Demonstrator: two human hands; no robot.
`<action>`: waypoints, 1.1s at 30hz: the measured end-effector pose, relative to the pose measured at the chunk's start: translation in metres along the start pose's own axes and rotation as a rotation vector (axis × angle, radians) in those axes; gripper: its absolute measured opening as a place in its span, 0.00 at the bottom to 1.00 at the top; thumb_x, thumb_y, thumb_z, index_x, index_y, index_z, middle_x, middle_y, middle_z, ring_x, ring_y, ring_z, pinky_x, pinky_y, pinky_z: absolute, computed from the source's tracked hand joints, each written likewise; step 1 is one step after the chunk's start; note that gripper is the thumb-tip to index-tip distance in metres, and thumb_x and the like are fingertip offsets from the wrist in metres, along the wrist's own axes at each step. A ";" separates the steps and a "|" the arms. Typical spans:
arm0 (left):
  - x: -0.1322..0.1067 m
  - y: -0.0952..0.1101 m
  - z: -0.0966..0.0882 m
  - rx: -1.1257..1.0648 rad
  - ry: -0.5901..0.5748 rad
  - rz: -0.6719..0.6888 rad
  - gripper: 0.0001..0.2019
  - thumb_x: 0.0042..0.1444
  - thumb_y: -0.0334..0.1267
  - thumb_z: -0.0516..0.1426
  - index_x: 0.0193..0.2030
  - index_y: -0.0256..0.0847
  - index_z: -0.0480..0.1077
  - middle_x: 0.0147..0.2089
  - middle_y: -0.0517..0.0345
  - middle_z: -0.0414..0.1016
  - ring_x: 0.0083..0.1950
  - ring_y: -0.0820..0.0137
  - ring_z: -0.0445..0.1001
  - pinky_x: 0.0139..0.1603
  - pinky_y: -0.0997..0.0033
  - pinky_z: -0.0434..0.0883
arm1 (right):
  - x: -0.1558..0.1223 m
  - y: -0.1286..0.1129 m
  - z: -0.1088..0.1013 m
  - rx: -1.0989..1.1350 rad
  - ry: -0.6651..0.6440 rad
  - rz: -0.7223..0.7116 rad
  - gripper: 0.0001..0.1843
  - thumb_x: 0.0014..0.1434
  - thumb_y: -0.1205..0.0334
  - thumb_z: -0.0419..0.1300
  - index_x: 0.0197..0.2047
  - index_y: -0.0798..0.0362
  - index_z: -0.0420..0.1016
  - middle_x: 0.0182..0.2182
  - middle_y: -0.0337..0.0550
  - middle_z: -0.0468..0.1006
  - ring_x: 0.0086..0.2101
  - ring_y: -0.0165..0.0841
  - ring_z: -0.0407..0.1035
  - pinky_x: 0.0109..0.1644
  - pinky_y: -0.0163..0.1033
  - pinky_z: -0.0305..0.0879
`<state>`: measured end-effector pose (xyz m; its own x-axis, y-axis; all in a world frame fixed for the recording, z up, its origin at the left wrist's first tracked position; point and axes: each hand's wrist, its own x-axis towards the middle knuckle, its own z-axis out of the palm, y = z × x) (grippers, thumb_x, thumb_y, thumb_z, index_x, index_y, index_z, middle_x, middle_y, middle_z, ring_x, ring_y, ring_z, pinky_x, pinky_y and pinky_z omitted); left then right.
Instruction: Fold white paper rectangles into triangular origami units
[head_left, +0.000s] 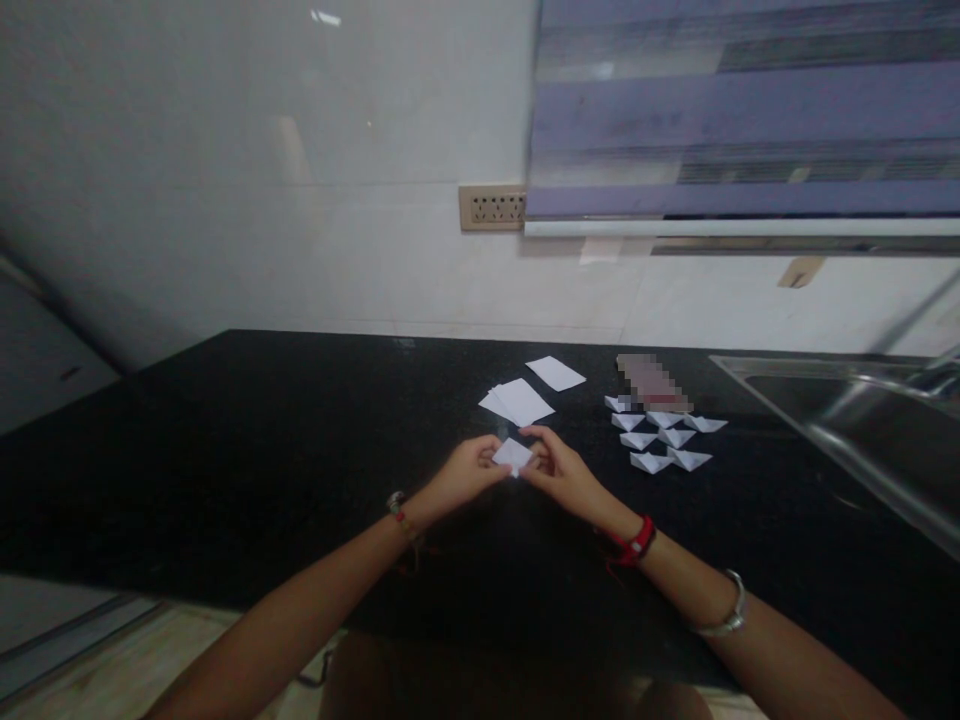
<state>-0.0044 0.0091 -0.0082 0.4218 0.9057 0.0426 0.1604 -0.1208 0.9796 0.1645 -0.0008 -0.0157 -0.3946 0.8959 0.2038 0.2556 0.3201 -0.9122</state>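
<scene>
Between my two hands is a small folded piece of white paper (513, 453), diamond-shaped and held just above the dark countertop. My left hand (474, 470) pinches its left side, thumb toward me. On the opposite side my right hand (556, 466) grips the right edge, with the index finger reaching past the top corner. Beyond my fingers lies a fanned stack of white paper sheets (523, 402), with another white sheet pile (556, 373) behind it. Several folded paper boats (676, 438) sit in rows to the right of my right hand.
A black countertop (300, 450) runs along the tiled wall. A pixelated pinkish flat object (649, 382) lies behind the paper boats. At the right is a metal sink (825, 430) with a faucet (936, 376). A socket strip (495, 208) and a purple striped blind (630, 110) are on the wall.
</scene>
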 end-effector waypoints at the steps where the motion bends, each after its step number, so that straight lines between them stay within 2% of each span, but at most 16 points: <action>1: 0.000 0.000 0.000 -0.005 -0.003 -0.005 0.07 0.42 0.31 0.57 0.30 0.34 0.64 0.30 0.59 0.70 0.32 0.73 0.69 0.33 0.75 0.64 | 0.000 0.000 0.000 -0.007 0.004 -0.005 0.23 0.48 0.68 0.55 0.48 0.52 0.55 0.25 0.34 0.64 0.25 0.25 0.61 0.29 0.31 0.57; 5: 0.000 0.000 -0.001 0.019 -0.051 -0.023 0.06 0.45 0.34 0.55 0.31 0.33 0.64 0.28 0.59 0.69 0.28 0.75 0.68 0.30 0.76 0.63 | 0.001 -0.002 -0.001 0.013 0.019 0.036 0.23 0.46 0.72 0.54 0.47 0.51 0.56 0.24 0.32 0.63 0.23 0.24 0.59 0.26 0.29 0.55; 8: 0.001 -0.002 -0.003 0.153 -0.023 0.027 0.07 0.51 0.37 0.51 0.29 0.35 0.64 0.24 0.62 0.67 0.26 0.75 0.66 0.29 0.77 0.61 | 0.001 -0.003 -0.004 0.022 -0.022 0.114 0.25 0.46 0.72 0.53 0.49 0.53 0.55 0.21 0.31 0.64 0.21 0.24 0.59 0.23 0.29 0.54; 10: 0.001 -0.003 -0.004 0.237 -0.006 0.056 0.08 0.52 0.38 0.49 0.28 0.36 0.64 0.22 0.63 0.66 0.26 0.75 0.66 0.29 0.77 0.60 | 0.000 -0.004 -0.006 -0.029 -0.062 0.146 0.22 0.48 0.69 0.53 0.48 0.55 0.57 0.20 0.31 0.64 0.20 0.25 0.60 0.23 0.29 0.55; 14: -0.002 -0.003 -0.005 0.303 -0.071 0.077 0.09 0.52 0.39 0.50 0.27 0.36 0.64 0.25 0.62 0.68 0.28 0.75 0.67 0.29 0.78 0.61 | -0.001 -0.006 -0.007 -0.223 -0.027 0.074 0.10 0.52 0.60 0.53 0.34 0.57 0.68 0.20 0.36 0.67 0.22 0.26 0.60 0.25 0.31 0.55; 17: -0.003 -0.001 -0.004 0.329 -0.107 0.096 0.10 0.52 0.39 0.50 0.27 0.36 0.65 0.25 0.62 0.68 0.28 0.75 0.67 0.30 0.78 0.61 | 0.000 -0.007 -0.006 -0.343 0.007 0.001 0.11 0.53 0.60 0.52 0.25 0.57 0.69 0.20 0.37 0.67 0.23 0.26 0.59 0.25 0.31 0.53; 21: -0.002 0.001 -0.003 0.225 -0.120 0.061 0.09 0.52 0.38 0.50 0.27 0.35 0.64 0.24 0.62 0.67 0.27 0.75 0.67 0.30 0.78 0.63 | 0.001 -0.007 -0.006 -0.363 0.041 -0.021 0.13 0.54 0.61 0.50 0.23 0.57 0.67 0.18 0.36 0.65 0.21 0.25 0.57 0.24 0.31 0.52; 23: -0.001 0.000 -0.003 0.188 -0.109 0.041 0.08 0.51 0.37 0.50 0.26 0.35 0.63 0.23 0.62 0.67 0.27 0.75 0.67 0.30 0.78 0.63 | 0.002 -0.006 -0.007 -0.334 0.042 -0.007 0.12 0.54 0.60 0.50 0.24 0.56 0.67 0.18 0.36 0.64 0.21 0.25 0.57 0.24 0.31 0.52; 26: 0.000 -0.003 -0.003 0.181 -0.101 0.034 0.06 0.52 0.37 0.50 0.31 0.36 0.63 0.24 0.62 0.68 0.27 0.75 0.68 0.30 0.77 0.63 | 0.001 -0.004 -0.010 -0.234 0.010 0.022 0.08 0.52 0.61 0.53 0.35 0.55 0.67 0.19 0.34 0.65 0.21 0.26 0.60 0.25 0.31 0.55; 28: -0.001 -0.006 -0.003 0.223 -0.078 0.040 0.09 0.53 0.38 0.50 0.39 0.37 0.61 0.24 0.63 0.68 0.27 0.74 0.68 0.30 0.76 0.63 | 0.000 -0.004 -0.011 -0.181 -0.002 0.010 0.14 0.50 0.63 0.56 0.42 0.54 0.63 0.21 0.33 0.67 0.22 0.26 0.62 0.27 0.31 0.57; 30: -0.003 -0.007 -0.003 0.318 -0.046 0.061 0.12 0.53 0.38 0.49 0.45 0.39 0.57 0.24 0.65 0.67 0.27 0.74 0.68 0.30 0.76 0.63 | -0.001 -0.004 -0.012 -0.185 -0.005 0.003 0.13 0.50 0.65 0.56 0.41 0.53 0.62 0.22 0.33 0.67 0.23 0.26 0.63 0.28 0.31 0.58; 33: -0.006 -0.006 -0.001 0.518 -0.011 0.152 0.13 0.52 0.36 0.50 0.45 0.39 0.57 0.30 0.61 0.68 0.31 0.73 0.67 0.33 0.74 0.62 | -0.002 -0.005 -0.011 -0.312 -0.019 0.012 0.02 0.50 0.66 0.54 0.31 0.54 0.65 0.21 0.35 0.67 0.23 0.26 0.62 0.27 0.30 0.55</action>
<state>-0.0089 0.0047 -0.0138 0.4835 0.8583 0.1718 0.5149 -0.4376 0.7371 0.1739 -0.0004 -0.0073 -0.4057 0.8952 0.1846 0.5176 0.3915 -0.7608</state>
